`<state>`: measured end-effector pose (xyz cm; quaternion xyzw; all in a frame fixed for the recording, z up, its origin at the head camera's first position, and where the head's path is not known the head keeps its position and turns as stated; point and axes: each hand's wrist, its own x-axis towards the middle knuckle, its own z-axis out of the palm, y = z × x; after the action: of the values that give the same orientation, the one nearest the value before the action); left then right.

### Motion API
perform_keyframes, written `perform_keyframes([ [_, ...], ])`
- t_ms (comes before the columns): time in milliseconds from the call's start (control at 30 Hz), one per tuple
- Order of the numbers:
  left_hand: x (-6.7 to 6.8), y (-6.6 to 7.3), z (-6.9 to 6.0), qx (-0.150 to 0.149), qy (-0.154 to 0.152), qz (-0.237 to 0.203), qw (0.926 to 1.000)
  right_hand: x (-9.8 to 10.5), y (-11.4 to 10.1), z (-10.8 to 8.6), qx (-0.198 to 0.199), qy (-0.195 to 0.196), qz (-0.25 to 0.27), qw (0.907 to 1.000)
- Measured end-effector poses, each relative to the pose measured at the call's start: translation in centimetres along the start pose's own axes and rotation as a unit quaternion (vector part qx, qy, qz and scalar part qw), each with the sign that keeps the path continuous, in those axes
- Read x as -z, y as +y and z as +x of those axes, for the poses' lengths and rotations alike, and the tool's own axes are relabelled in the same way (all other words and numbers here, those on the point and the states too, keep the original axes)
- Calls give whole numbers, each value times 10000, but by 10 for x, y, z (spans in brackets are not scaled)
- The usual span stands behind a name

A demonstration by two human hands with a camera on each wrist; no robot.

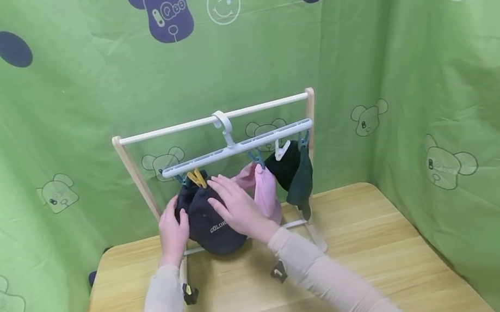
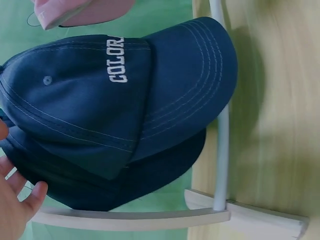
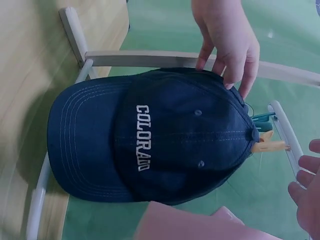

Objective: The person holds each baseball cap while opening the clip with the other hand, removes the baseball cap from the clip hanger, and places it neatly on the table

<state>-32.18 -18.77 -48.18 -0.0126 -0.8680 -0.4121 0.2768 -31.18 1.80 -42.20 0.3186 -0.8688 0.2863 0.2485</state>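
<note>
A navy cap with COLORADO lettering (image 3: 165,135) hangs from a yellow clip (image 1: 196,178) on a pale hanger (image 1: 239,148). Behind it at the left hangs another dark cap (image 2: 75,185), partly hidden, near a teal clip (image 3: 263,121). My left hand (image 1: 173,232) touches the caps' left side, its fingers slightly bent at the fabric in the right wrist view (image 3: 230,45). Over the navy cap's right side in the head view reaches my right hand (image 1: 238,205), fingers extended; in the right wrist view its fingers (image 3: 306,175) are apart from the cap.
To the right hang a pink cap (image 1: 266,192) and a dark green cap (image 1: 300,178), held by teal and white clips. The hanger hooks over the rack's top bar (image 1: 166,131). The rack stands on a wooden table (image 1: 366,258) between green curtains (image 1: 74,113).
</note>
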Motion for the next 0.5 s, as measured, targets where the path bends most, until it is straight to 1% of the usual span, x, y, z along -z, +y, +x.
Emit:
perform_keyframes([
  [133, 0, -5, -7, 78, 21, -8, 10000, -4, -2, -1, -90, -197, 134, 9997],
  [333, -3, -10, -22, 193, -16, 25, 9998, -7, -4, -2, -146, -286, 278, 9991],
  [500, -5, -15, -32, 238, 91, -40, 9997, -8, -6, -1, -213, -288, 482, 9982],
])
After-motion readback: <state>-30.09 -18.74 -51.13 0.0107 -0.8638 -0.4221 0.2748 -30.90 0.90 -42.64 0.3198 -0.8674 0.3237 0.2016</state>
